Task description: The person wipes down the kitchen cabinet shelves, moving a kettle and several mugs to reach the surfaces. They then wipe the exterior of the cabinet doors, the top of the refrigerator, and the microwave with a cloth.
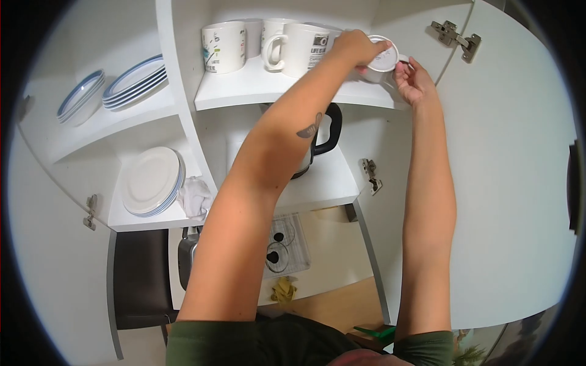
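Note:
A white mug (383, 60) is tipped so that its round base faces me, at the right end of the upper cupboard shelf. My left hand (359, 49) is closed around it, with the thumb lying across the base. The fingers of my right hand (416, 82) are closed at the mug's handle, on its right side. To the left on the same shelf stand several white mugs, among them a printed mug (224, 47) and a mug with a dark label (299, 52). My left forearm partly covers the shelf below.
Both cupboard doors stand open, the right door (513, 183) beside my right arm. A black-handled kettle (331, 128) is on the lower shelf. Blue-rimmed bowls (82, 97) and plates (149, 177) fill the left section. Below are glass lids (278, 256) and a yellow cloth (284, 290).

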Demonstrator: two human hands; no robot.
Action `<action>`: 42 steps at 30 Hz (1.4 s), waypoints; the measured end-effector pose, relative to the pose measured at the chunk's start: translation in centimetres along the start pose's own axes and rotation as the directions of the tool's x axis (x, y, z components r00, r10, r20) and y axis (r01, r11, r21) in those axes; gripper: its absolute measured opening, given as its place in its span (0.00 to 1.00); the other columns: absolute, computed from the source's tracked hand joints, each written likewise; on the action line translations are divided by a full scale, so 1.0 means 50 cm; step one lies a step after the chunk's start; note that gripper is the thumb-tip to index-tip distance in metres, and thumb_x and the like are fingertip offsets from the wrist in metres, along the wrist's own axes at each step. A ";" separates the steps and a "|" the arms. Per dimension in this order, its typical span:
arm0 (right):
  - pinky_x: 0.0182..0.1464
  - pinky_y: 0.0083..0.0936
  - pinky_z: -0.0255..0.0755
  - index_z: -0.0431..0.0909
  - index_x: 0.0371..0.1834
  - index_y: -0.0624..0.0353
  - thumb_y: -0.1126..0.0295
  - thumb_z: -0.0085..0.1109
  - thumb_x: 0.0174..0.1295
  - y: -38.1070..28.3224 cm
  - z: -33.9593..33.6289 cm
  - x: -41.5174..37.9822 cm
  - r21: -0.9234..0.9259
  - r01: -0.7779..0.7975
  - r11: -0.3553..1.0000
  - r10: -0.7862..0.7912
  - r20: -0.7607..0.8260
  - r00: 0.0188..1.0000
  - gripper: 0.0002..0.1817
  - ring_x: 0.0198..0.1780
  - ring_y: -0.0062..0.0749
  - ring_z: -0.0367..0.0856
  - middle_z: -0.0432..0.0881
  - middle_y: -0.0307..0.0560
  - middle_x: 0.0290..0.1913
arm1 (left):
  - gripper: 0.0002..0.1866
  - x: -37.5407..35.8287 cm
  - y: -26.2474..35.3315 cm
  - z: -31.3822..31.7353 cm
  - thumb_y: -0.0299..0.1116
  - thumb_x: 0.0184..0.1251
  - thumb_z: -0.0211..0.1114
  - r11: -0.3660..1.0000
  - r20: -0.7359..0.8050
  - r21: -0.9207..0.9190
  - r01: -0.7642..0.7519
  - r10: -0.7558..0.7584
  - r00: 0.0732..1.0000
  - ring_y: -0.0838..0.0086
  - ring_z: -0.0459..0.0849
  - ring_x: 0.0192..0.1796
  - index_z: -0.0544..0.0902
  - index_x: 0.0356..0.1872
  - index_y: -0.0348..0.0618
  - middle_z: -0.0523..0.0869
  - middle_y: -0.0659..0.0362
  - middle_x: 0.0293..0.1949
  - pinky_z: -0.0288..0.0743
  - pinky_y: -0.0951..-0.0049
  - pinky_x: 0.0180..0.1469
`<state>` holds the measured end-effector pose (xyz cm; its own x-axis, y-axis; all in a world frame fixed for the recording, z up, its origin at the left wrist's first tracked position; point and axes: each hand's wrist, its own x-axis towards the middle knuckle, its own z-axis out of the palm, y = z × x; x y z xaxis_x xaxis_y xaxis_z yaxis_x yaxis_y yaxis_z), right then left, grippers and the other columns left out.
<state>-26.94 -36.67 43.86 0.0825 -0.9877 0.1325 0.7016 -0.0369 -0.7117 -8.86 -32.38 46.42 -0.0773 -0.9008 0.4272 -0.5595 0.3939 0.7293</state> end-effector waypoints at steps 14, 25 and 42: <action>0.30 0.22 0.81 0.69 0.35 0.62 0.69 0.51 0.69 0.041 0.019 -0.005 0.035 0.004 0.999 -0.002 -0.077 0.997 0.08 0.24 0.24 0.73 0.73 0.42 0.27 | 0.31 -0.013 0.020 -0.020 0.53 0.69 0.49 0.994 0.066 -0.097 0.042 -0.035 0.997 0.65 0.85 0.28 0.76 0.55 0.31 0.83 0.46 0.40 0.82 0.73 0.32; 0.42 0.32 0.84 0.70 0.37 0.64 0.70 0.52 0.68 0.031 0.053 0.001 0.172 0.002 0.985 0.024 -0.150 0.988 0.07 0.32 0.32 0.81 0.78 0.46 0.32 | 0.31 0.040 0.008 -0.022 0.57 0.53 0.64 0.913 -0.025 0.366 -0.179 0.202 0.979 0.67 0.85 0.34 0.77 0.53 0.47 0.86 0.54 0.35 0.77 0.67 0.39; 0.33 0.30 0.81 0.71 0.45 0.69 0.74 0.48 0.66 0.062 0.027 -0.073 -0.242 0.077 0.967 -0.097 -0.071 0.993 0.10 0.30 0.32 0.80 0.77 0.50 0.33 | 0.11 0.134 0.019 -0.011 0.43 0.55 0.66 0.758 0.017 0.620 -0.202 0.244 0.970 0.64 0.85 0.38 0.89 0.30 0.49 0.88 0.55 0.33 0.77 0.64 0.45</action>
<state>-24.11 -32.97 42.10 -0.0361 -0.9878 0.1517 0.5136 -0.1486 -0.8451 -9.47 -37.93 50.27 -0.2259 -0.7802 0.5832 -0.9203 0.3673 0.1349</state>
